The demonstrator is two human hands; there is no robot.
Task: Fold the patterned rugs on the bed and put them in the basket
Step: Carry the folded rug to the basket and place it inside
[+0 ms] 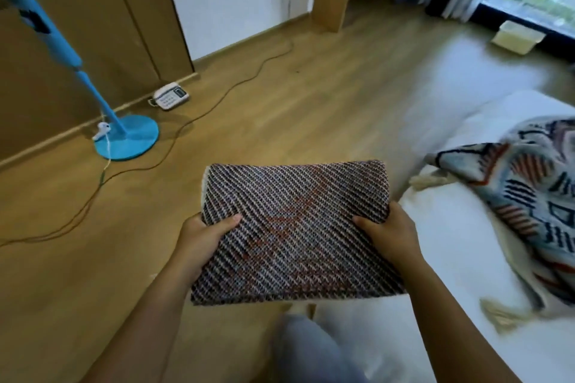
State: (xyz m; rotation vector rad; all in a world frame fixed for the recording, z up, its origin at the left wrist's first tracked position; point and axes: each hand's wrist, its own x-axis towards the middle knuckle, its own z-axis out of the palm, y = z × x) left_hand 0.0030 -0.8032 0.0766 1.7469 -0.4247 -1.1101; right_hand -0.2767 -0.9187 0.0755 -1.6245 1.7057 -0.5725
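A folded rug (295, 227) with dark diagonal weave and faint red lines is held flat in the air over the wooden floor, beside the bed's edge. My left hand (203, 238) grips its left edge, thumb on top. My right hand (390, 233) grips its right edge the same way. A second patterned rug (535, 193), blue, white and red with cream tassels, lies crumpled on the white bed (451, 242) at the right. No basket is in view.
A blue fan stand (126, 137) rises at the left, with a cable (199, 115) trailing across the floor. A white telephone (171, 96) sits by the wooden wall. A pale box (518, 37) lies near the window. My knee (308, 348) shows below.
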